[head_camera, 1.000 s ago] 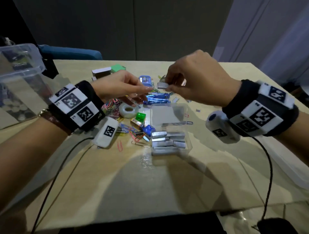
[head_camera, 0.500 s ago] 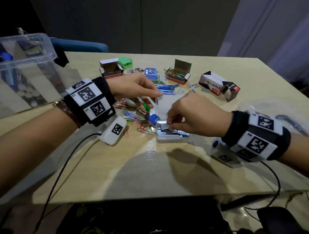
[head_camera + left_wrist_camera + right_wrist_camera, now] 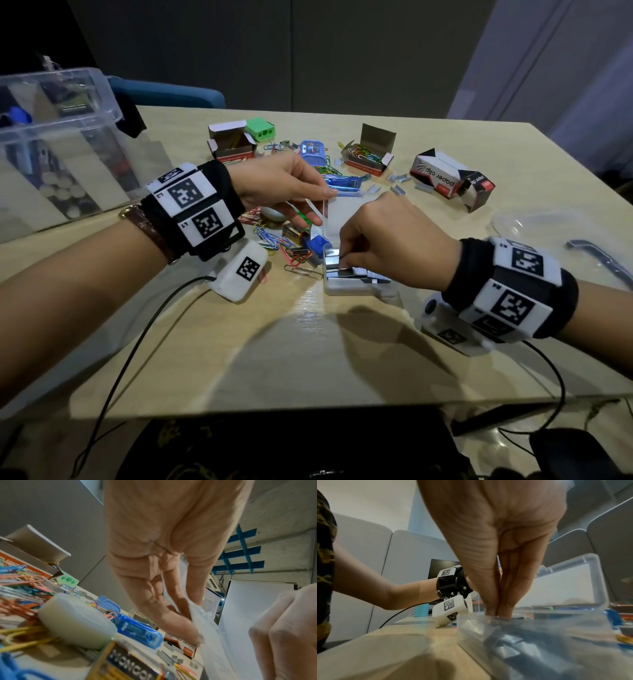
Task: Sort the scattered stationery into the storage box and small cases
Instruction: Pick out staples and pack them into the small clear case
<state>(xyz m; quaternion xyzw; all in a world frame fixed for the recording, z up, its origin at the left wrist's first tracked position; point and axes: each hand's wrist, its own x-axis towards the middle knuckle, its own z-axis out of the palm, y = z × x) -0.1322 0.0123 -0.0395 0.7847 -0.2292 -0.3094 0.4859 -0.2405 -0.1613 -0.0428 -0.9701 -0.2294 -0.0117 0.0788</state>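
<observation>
While we hold the case open: the small clear case sits on the table between our two hands, its lid raised upright.
Left hand: our left hand pinches the top edge of the lid between thumb and fingertips, the fingers curled round it.
Right hand: our right hand reaches down into the case, thumb and fingers brought together in a pinch on a staple strip at the top of the pile.
Staple strips in the case: more grey staple strips lie stacked flat under our right fingertips.
Under our left hand: a tape roll, loose coloured paper clips, a yellow and black Mongol box and a blue binder clip.
Beyond our left fingers: a blue stapler and a blue case.
Beyond our right hand: loose staple strips, an open box of paper clips and a paper clip carton lying on its side.
Far to our left: the clear storage box, well apart from both hands.
</observation>
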